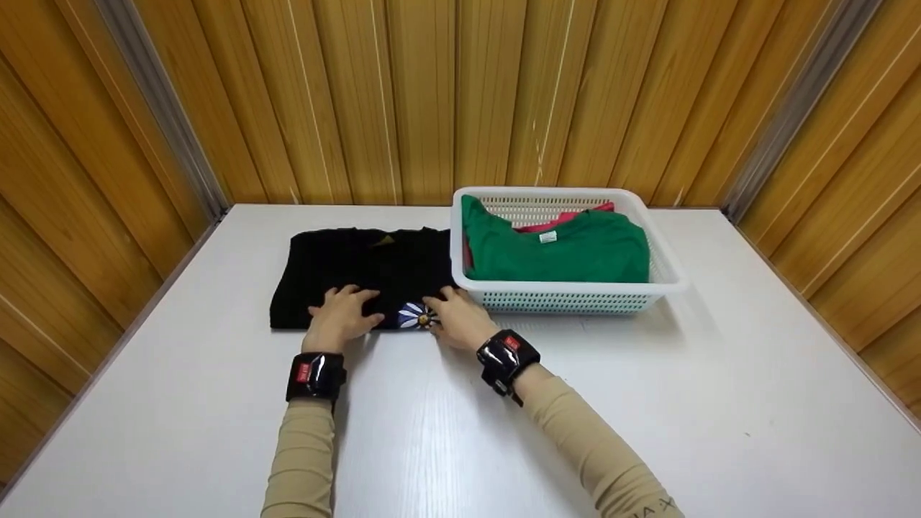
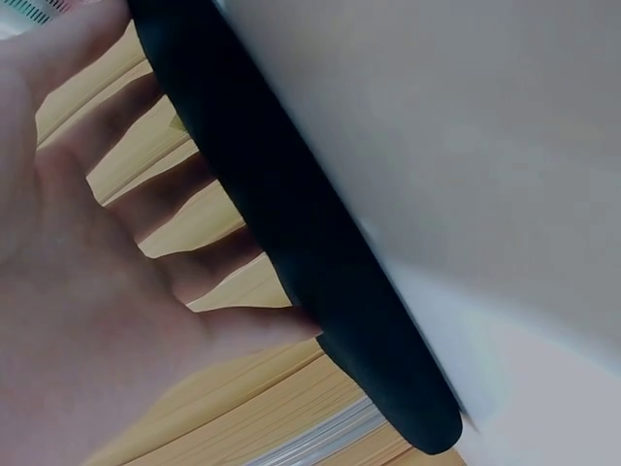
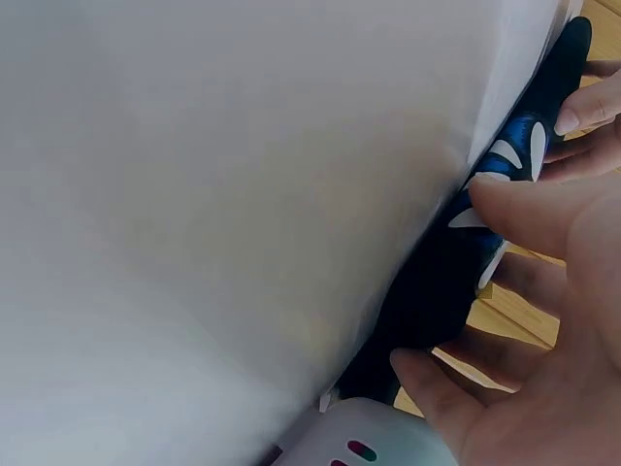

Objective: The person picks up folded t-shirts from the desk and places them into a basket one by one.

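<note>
A white plastic basket (image 1: 568, 286) stands toward the far side of the white table (image 1: 755, 374). Directly to its left, a black garment (image 1: 360, 270) lies folded flat, with a flower print (image 1: 416, 315) at its near edge, toward the basket, and a small yellowish patch (image 1: 383, 240) at its far edge. The basket's left rim hides the garment's right end in the head view, so whether the two touch cannot be told.

The person's left hand (image 1: 339, 316), farther from the basket, rests on the garment's near edge, fingers well spread and nearly straight, gripping nothing. The right hand (image 1: 463, 319) is beside the basket's near left corner, its fingers apart and slightly bent, touching the garment around the print without closing on it. That corner leaves this hand little room on its right.

Inside the basket, a green garment (image 1: 568, 262) with a white label (image 1: 548, 237) lies over a red garment (image 1: 565, 219), which shows at the back and left. Behind the basket rises a wood-patterned wall (image 1: 424, 101). Nearer than the basket, black wristbands (image 1: 508, 356) and tan sleeves (image 1: 604, 460) cover the forearms.
</note>
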The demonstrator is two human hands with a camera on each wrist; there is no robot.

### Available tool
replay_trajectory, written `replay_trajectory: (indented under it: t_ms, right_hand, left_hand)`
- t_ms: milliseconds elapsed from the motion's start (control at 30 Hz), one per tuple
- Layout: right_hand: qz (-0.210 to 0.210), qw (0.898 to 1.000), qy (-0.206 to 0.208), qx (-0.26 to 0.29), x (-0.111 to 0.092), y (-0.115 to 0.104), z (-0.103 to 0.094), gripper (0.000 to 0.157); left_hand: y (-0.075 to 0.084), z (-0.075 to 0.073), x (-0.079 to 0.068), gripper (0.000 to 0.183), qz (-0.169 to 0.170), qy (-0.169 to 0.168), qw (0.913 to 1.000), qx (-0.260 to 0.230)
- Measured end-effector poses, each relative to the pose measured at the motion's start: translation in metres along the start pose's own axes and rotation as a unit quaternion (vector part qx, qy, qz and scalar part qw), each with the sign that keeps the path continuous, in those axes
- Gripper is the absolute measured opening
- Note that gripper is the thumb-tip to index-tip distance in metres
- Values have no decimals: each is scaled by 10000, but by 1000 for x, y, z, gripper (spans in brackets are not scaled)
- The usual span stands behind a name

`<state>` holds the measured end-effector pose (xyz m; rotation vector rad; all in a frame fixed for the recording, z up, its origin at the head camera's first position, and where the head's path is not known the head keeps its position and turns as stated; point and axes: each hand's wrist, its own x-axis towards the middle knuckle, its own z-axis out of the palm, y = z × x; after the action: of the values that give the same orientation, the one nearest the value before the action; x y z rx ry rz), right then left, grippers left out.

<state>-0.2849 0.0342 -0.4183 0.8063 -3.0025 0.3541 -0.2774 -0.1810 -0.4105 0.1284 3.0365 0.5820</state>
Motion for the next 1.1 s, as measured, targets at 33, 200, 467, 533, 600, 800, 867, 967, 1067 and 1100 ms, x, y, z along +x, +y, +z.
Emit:
replay_trajectory:
  t_ms: [33, 200, 467, 533, 600, 800, 867, 967, 1067, 1100]
  right_hand:
    - [-2, 10000, -5, -7, 0, 0, 0, 50]
    - [-5, 10000, -17, -22, 0, 1, 1, 48]
    - [-88, 9997, 60, -218, -2, 0, 1, 47]
    - [-91, 9997, 42, -239, -2, 0, 1, 48]
    - [-103, 9996, 32, -268, -2, -1, 1, 48]
    - [-226, 9983, 68, -526, -4, -2, 2, 47]
    - [-259, 9979, 89, -587, -5, -3, 2, 46]
    - [-315, 9972, 163, -655, -7, -4, 1, 44]
    - [-424, 9960, 219, -756, -10, -5, 0, 43]
    - [-452, 9955, 228, -801, -11, -5, 0, 43]
  left_hand:
    - [0, 0, 0, 50, -4, -10, 10000, -9]
    - [1, -1, -2, 50, 10, -47, 10000, -35]
    - [1, -3, -2, 51, 36, -120, 9999, 108]
    - [1, -3, -3, 51, 44, -130, 9999, 100]
    - [1, -4, -4, 51, 35, -141, 9999, 84]
    - [1, -6, -6, 51, -1, -191, 9998, 24]
    - [2, -7, -7, 51, -24, -223, 9997, -8]
    - [3, -8, -8, 55, -88, -326, 9994, -28]
    - [5, -11, -8, 61, -201, -511, 9985, -16]
    - [6, -12, -8, 63, -248, -585, 9980, -2]
